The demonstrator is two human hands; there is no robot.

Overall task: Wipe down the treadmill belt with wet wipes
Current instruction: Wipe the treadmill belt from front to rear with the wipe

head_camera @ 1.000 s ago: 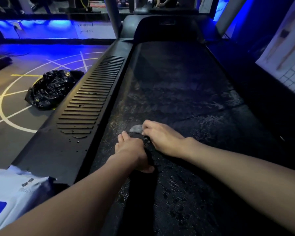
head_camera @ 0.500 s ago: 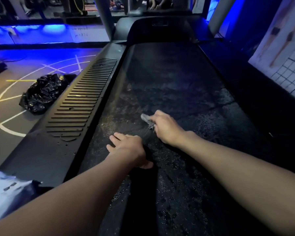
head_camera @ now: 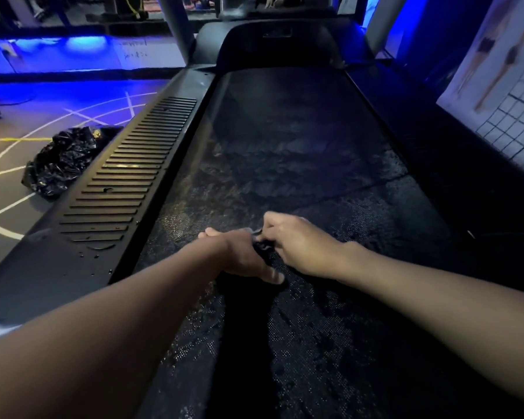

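The belt [head_camera: 300,146] is running up the frame's middle, the left hand [head_camera: 239,255] and right hand [head_camera: 300,243] resting on it at centre, a wipe [head_camera: 255,231] between them. A side rail [head_camera: 127,182] is lying along its left, a bag [head_camera: 61,161] on the floor [head_camera: 9,207] beyond.

Long dark lane ahead: the treadmill belt [head_camera: 300,152] lies bare from the hands right up to the motor hood [head_camera: 273,46], which walls off the far end. The left hand [head_camera: 239,255] and right hand [head_camera: 300,246] sit bunched together mid-belt around the wet wipe [head_camera: 256,232], so the near centre is taken, with belt showing on either side of them. The left upright [head_camera: 176,25] and right upright [head_camera: 378,28] flank the hood. The ribbed side rail [head_camera: 127,176] borders the belt's left edge, and beyond it a black bag [head_camera: 61,161] slumps on the floor [head_camera: 9,189]. On the right, the wall [head_camera: 511,101] crowds in close behind the dark right rail [head_camera: 436,146].
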